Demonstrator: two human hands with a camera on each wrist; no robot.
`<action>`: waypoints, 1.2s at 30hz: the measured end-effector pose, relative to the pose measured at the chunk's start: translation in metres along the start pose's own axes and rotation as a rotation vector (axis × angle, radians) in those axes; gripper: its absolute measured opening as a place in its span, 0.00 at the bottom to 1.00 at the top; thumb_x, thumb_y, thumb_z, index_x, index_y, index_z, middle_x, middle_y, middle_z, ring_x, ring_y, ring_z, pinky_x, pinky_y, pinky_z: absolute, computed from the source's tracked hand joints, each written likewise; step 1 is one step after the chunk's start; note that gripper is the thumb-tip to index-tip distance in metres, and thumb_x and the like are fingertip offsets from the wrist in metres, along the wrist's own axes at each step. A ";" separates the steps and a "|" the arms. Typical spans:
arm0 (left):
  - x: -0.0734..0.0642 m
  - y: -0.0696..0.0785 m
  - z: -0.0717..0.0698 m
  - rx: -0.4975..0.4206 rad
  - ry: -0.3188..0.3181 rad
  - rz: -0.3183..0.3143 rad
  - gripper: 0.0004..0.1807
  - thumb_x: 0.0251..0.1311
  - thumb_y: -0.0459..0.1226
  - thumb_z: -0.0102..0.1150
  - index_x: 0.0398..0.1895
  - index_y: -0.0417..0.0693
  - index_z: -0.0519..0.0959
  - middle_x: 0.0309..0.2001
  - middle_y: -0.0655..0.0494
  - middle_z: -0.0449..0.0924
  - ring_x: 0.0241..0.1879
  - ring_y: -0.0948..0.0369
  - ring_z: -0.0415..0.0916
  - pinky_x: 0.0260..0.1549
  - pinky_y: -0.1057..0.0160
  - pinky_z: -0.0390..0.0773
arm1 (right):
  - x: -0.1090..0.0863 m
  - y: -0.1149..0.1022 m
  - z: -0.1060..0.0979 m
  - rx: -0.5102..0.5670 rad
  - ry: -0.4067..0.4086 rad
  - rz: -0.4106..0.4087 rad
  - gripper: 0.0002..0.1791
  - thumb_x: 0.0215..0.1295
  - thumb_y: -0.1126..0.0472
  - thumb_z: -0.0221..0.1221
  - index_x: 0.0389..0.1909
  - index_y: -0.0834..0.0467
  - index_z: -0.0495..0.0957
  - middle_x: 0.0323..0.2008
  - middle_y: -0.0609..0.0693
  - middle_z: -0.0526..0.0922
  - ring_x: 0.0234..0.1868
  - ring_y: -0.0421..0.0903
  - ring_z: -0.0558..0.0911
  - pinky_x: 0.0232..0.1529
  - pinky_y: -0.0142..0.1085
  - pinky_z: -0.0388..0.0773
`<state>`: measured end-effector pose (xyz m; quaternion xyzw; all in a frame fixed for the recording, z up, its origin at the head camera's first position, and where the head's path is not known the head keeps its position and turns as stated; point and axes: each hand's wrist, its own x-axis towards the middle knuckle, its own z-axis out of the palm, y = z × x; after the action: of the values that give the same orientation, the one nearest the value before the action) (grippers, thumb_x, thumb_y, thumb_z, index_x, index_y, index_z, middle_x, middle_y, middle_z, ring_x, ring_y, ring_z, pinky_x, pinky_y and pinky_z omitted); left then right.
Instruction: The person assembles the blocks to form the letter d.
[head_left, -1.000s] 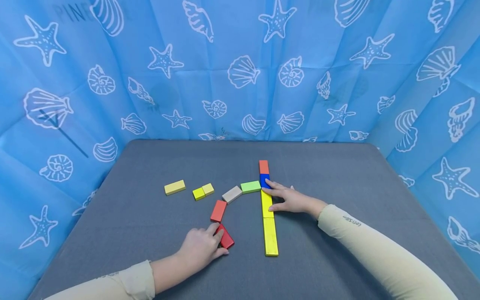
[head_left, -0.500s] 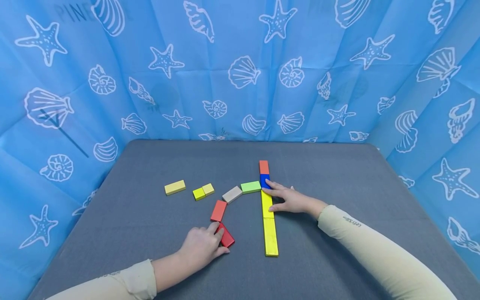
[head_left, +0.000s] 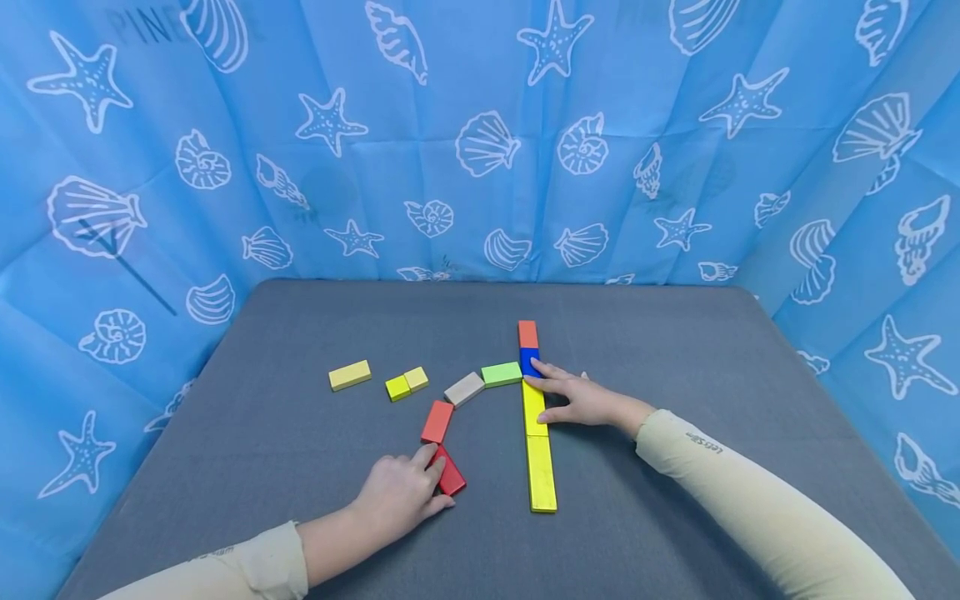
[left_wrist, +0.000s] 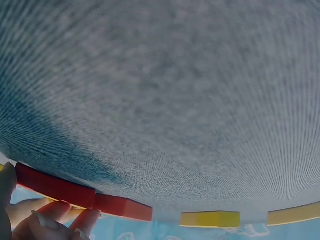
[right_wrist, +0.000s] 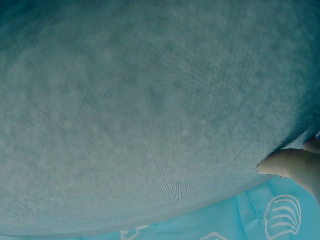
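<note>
In the head view my left hand (head_left: 399,496) holds a red block (head_left: 452,472), fingers on its top and left side and thumb near its front end. The left wrist view shows thumb and fingertips against this red block (left_wrist: 55,186). Its far end meets an orange-red block (head_left: 437,422). From there a beige block (head_left: 464,389) and a light green block (head_left: 501,374) curve round to a straight column. My right hand (head_left: 581,398) rests extended fingers on that column, over the blue block (head_left: 528,361) and the upper yellow block (head_left: 533,412).
An orange block (head_left: 527,333) tops the column and a lower yellow block (head_left: 542,475) ends it. Two small yellow blocks (head_left: 407,383) touch each other at left, near a pale yellow block (head_left: 349,375). Grey cloth covers the table (head_left: 675,350); a blue curtain (head_left: 420,183) stands behind.
The red block has shifted very slightly, a little to the left over the last half second, with my left hand. My right hand has stayed in place.
</note>
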<state>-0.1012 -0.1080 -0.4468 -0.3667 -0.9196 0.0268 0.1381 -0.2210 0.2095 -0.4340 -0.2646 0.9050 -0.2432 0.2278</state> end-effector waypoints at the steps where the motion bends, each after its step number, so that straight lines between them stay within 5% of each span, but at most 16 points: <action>1: 0.000 0.000 0.000 -0.003 -0.003 0.002 0.28 0.49 0.59 0.69 0.44 0.48 0.87 0.44 0.49 0.81 0.16 0.63 0.74 0.14 0.67 0.70 | 0.000 0.000 0.000 0.000 0.000 -0.001 0.40 0.65 0.46 0.61 0.74 0.54 0.59 0.77 0.55 0.44 0.75 0.60 0.46 0.62 0.71 0.35; 36: -0.002 -0.002 -0.002 -0.032 -0.003 -0.013 0.28 0.49 0.57 0.70 0.45 0.46 0.86 0.46 0.50 0.79 0.18 0.61 0.75 0.15 0.66 0.73 | 0.001 0.004 0.000 0.012 -0.002 -0.019 0.40 0.65 0.46 0.61 0.74 0.55 0.58 0.77 0.56 0.43 0.75 0.61 0.45 0.61 0.71 0.35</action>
<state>-0.1008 -0.1113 -0.4449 -0.3629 -0.9225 0.0118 0.1310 -0.2232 0.2116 -0.4363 -0.2722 0.9006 -0.2506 0.2281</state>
